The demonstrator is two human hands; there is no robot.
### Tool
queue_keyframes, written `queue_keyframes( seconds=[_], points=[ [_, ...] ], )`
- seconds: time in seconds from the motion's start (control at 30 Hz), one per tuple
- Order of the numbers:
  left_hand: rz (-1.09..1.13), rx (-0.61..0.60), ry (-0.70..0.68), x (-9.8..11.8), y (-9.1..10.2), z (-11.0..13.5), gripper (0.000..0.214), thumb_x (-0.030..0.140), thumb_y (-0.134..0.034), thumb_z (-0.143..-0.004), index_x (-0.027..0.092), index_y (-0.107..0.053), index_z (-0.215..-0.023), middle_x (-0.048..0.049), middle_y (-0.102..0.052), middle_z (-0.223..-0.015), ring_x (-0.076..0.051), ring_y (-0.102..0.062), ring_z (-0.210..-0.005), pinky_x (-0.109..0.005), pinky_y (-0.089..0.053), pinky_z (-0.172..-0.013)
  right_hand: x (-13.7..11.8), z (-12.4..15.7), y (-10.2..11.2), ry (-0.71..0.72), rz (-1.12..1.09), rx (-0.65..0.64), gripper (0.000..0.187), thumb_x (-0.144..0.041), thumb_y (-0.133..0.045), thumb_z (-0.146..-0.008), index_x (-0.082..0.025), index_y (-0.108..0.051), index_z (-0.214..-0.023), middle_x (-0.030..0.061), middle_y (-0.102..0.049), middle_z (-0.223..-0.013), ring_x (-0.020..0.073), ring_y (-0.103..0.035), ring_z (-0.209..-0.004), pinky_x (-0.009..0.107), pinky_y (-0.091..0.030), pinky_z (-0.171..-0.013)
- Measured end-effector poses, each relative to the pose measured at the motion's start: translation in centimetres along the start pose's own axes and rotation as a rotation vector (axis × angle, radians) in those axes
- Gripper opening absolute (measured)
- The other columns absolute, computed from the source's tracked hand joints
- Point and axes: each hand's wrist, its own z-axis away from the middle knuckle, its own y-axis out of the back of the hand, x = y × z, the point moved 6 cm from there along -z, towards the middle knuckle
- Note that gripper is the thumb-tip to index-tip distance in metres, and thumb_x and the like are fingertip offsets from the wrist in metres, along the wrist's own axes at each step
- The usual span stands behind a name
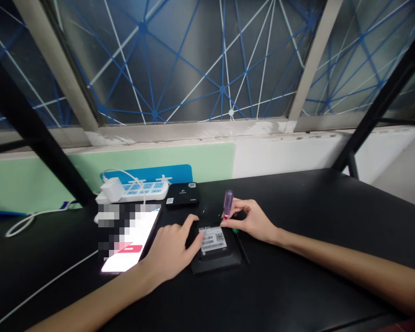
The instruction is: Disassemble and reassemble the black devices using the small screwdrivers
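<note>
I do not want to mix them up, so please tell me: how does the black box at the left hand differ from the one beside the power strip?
The near box carries a large white label; the far box has two small stickers near its corners. The left hand touches the near box; no hand touches the far box. Both are black and lie on the black table.

No text is legible; the device (217,262) bears a label (212,241) (with QR code (220,237)).

White power strip (136,192) at back left, charger (112,190) plugged in. Black box (182,195) just beside it. Lit screen (133,249) in front.
</note>
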Motion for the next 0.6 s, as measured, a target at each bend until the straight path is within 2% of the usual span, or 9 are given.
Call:
queue_keyframes(
  seconds=[0.33,0.6],
  points=[
    [-0.019,0.004,0.001,0.0,0.0,0.0,0.043,0.051,-0.031,-0.099,0.024,-0.048,-0.128,-0.0028,-0.067,-0.072,-0.027,-0.067,-0.07,-0.035,-0.045,-0.064,0.0,0.2,0.0,-0.006,-0.02,-0.02,0.023,-0.038,-0.081,-0.074,-0.017,-0.074,-0.076,0.005,-0.068,-0.08,0.0178,-0.062,-0.074,0.033,-0.049,-0.071],
    [-0.014,0.008,-0.014,0.2,0.2,-0.1,0.043,0.05,-0.029,-0.1,0.023,-0.048,-0.128,-0.0024,-0.066,-0.07,-0.026,-0.067,-0.067,-0.035,-0.046,-0.063,-1.4,0.3,-0.1,0.097,0.102,-0.037,0.02,-0.036,-0.07,-0.085,-0.018,-0.076,-0.081,0.0054,-0.064,-0.079,0.0169,-0.052,-0.073,0.03,-0.042,-0.062]
  ],
)
